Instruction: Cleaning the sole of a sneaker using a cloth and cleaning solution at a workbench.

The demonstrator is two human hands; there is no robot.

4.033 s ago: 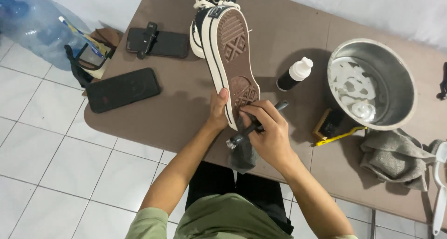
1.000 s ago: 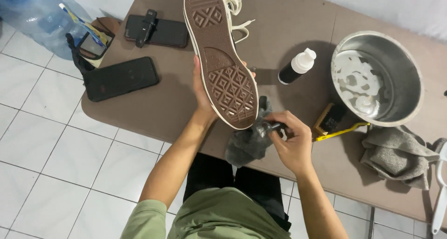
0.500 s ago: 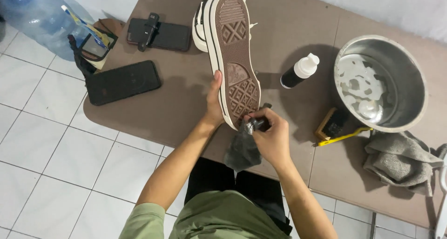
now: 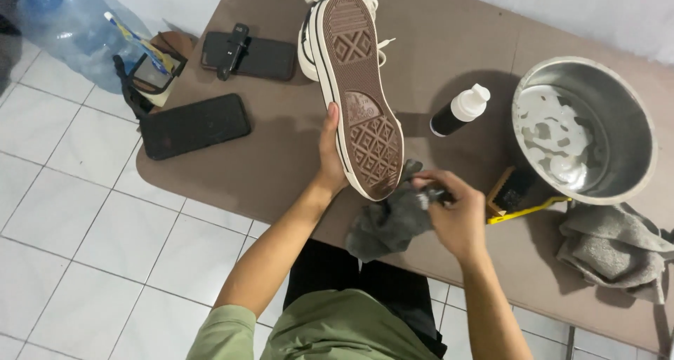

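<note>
Brown-soled sneaker (image 4: 358, 86), sole up: left hand (image 4: 330, 153) grips its heel edge; right hand (image 4: 456, 216), fingers closed on grey cloth (image 4: 386, 223), just beside heel.

shoe (image 4: 358, 100) – sole tilted back up | right hand (image 4: 456, 220) w/ grey cloth (image 4: 390, 223) – off heel, now just beside it

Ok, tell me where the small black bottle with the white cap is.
The bottle stands on the brown table, between the upturned shoe and the metal basin.
</note>
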